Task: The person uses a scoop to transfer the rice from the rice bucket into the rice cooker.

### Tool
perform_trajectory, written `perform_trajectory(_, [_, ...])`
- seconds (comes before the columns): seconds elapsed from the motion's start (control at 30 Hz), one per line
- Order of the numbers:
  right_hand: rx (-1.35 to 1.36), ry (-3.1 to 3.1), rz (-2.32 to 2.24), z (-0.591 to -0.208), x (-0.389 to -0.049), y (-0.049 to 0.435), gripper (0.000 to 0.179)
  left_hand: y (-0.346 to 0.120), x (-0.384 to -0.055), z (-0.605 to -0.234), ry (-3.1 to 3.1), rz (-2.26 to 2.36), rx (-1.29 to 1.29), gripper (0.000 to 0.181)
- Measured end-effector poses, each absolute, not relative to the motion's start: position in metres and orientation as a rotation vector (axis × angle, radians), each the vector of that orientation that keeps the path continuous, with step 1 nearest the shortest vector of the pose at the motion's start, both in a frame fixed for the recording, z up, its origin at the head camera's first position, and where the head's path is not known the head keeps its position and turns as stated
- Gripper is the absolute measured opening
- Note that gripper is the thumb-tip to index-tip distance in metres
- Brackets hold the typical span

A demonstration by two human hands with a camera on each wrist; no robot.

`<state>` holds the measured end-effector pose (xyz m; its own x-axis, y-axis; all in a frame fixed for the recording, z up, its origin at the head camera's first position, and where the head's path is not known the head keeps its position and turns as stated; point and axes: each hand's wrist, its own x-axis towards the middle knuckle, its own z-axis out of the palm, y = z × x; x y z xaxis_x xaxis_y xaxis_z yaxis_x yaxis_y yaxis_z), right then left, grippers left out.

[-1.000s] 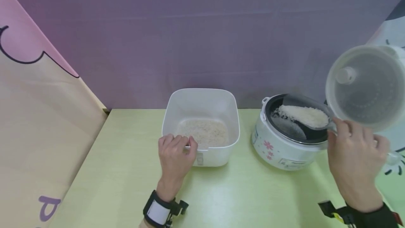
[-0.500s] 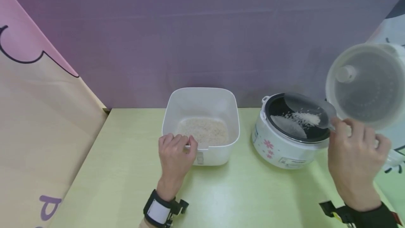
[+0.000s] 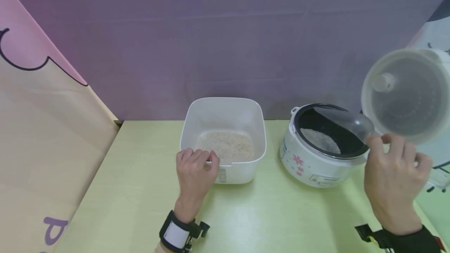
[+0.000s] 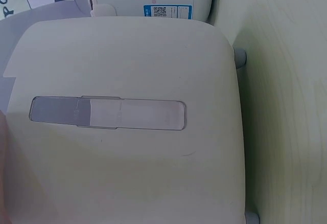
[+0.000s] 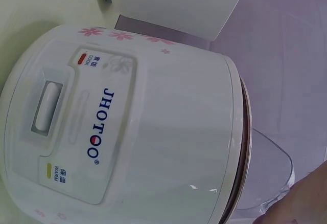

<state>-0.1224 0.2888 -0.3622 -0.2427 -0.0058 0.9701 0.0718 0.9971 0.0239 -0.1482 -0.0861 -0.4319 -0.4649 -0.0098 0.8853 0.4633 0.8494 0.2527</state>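
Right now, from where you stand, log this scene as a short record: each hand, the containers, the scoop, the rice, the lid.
Left hand: grips the near rim of the white bin
Right hand: holds the clear scoop by its handle
Scoop: tilted over the open cooker, no rice seen in it
Bin: on the table, left of the cooker in the head view, rice on its floor
Cooker: white with pink flowers, a rice heap inside
Lid: open
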Motion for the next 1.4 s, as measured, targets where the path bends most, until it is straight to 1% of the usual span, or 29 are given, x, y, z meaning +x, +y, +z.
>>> perform_trajectory(0.1, [-0.050, -1.820, -0.088, -0.362, -0.123, 0.290, 0.025, -0.086, -0.148, -0.432, -1.989, -0.574, -0.333, 0.026])
perform_trajectory(0.37, [-0.026, -2.001, -0.110, -0.362, -0.118, 0.297, 0.013, -0.085, -0.148, -0.432, -1.987, -0.575, -0.331, 0.026])
perform_trajectory(0.43, [-0.015, -2.033, -0.096, -0.362, -0.116, 0.296, 0.015, -0.085, -0.148, -0.432, -1.988, -0.576, -0.334, 0.026])
perform_trajectory(0.53, [0.029, -2.068, -0.042, -0.360, -0.113, 0.291, 0.024, -0.086, -0.148, -0.432, -1.991, -0.573, -0.335, 0.026])
perform_trajectory(0.63, [0.092, -2.081, 0.014, -0.356, -0.114, 0.283, 0.032, -0.087, -0.147, -0.432, -1.990, -0.569, -0.329, 0.027])
perform_trajectory(0.83, [0.193, -2.116, 0.063, -0.350, -0.116, 0.264, 0.036, -0.089, -0.146, -0.433, -2.000, -0.559, -0.323, 0.029])
perform_trajectory(1.0, [0.276, -2.131, 0.115, -0.347, -0.121, 0.245, 0.034, -0.090, -0.146, -0.432, -2.004, -0.556, -0.328, 0.027])
perform_trajectory(1.3, [0.510, -2.163, 0.134, -0.351, -0.135, 0.208, 0.034, -0.090, -0.145, -0.431, -2.003, -0.571, -0.321, 0.027])
perform_trajectory(1.4, [0.560, -2.134, 0.143, -0.351, -0.141, 0.198, 0.031, -0.089, -0.145, -0.432, -1.999, -0.571, -0.322, 0.027])
